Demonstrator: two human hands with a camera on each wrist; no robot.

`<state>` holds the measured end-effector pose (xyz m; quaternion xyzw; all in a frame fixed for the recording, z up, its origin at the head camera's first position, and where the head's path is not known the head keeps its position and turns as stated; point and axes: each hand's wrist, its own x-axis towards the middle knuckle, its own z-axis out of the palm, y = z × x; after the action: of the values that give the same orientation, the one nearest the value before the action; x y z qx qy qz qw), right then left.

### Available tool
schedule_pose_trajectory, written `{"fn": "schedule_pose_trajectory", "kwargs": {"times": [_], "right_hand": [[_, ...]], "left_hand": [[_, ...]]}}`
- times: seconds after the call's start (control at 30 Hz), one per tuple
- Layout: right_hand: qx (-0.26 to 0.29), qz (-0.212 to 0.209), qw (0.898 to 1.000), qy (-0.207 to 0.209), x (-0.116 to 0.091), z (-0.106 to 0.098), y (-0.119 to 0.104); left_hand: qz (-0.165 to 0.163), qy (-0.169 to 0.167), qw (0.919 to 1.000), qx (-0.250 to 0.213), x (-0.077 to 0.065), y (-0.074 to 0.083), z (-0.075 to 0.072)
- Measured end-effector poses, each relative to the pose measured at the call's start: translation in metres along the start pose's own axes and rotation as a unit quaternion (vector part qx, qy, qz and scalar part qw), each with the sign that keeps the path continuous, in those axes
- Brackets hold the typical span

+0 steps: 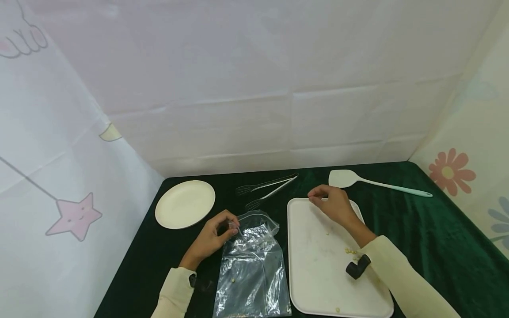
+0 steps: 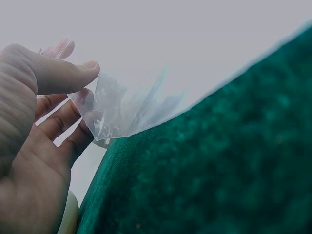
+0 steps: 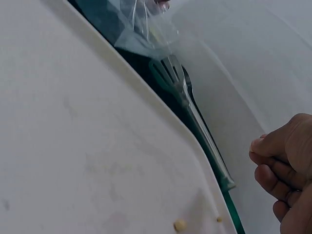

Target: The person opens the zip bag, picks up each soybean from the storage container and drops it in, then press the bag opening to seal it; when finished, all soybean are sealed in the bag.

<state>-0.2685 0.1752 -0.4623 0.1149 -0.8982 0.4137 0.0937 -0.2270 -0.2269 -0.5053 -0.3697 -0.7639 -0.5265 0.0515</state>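
My left hand (image 1: 210, 238) pinches the mouth of a clear plastic zip bag (image 1: 254, 282) between thumb and fingers. The bag lies on the dark green cloth with its top lifted; a small yellow bean shows through it. In the left wrist view a corner of the bag (image 2: 109, 105) hangs from the fingers. My right hand (image 1: 336, 206) hovers at the far edge of the white tray (image 1: 314, 265). Its thumb meets the curled index finger, and nothing shows between them. Several small yellow beans (image 1: 350, 251) lie on the tray, partly near the right wrist.
A white oval plate (image 1: 184, 204) sits at the back left. Metal tongs (image 1: 254, 204) lie behind the bag. Behind the tray lies a white spatula (image 1: 343, 178) with a pale green handle. White printed cloth walls stand at the back and both sides.
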Motion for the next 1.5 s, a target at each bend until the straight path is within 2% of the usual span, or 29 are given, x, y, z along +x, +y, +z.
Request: {"fn": "schedule_pose_trajectory", "kwargs": {"times": [0.2, 0.5, 0.67, 0.8, 1.03, 1.27, 1.5], "right_hand": [[0.058, -0.026, 0.997, -0.033, -0.006, 0.011, -0.029], [0.11, -0.068, 0.986, -0.103, -0.024, 0.044, -0.066], [0.117, -0.09, 0.982, -0.122, -0.03, 0.055, -0.076], [0.122, -0.096, 0.979, -0.134, -0.031, 0.056, -0.077], [0.101, -0.084, 0.988, -0.085, -0.023, 0.042, -0.059], [0.013, -0.055, 0.998, -0.023, -0.007, 0.014, -0.02], [-0.036, 0.001, 0.999, -0.013, 0.004, -0.011, 0.02]], "left_hand": [[0.0, 0.003, 1.0, 0.001, 0.001, 0.001, 0.001], [0.002, -0.001, 1.0, -0.003, 0.001, -0.001, 0.001], [-0.001, 0.002, 1.0, 0.001, 0.002, -0.002, 0.0], [-0.005, 0.004, 1.0, 0.002, 0.001, -0.002, 0.0], [-0.011, 0.007, 0.9999, 0.004, 0.001, 0.0, -0.001], [-0.006, 0.006, 1.0, 0.002, -0.001, 0.001, 0.0], [-0.009, 0.003, 1.0, -0.001, -0.001, -0.001, 0.001]]}}
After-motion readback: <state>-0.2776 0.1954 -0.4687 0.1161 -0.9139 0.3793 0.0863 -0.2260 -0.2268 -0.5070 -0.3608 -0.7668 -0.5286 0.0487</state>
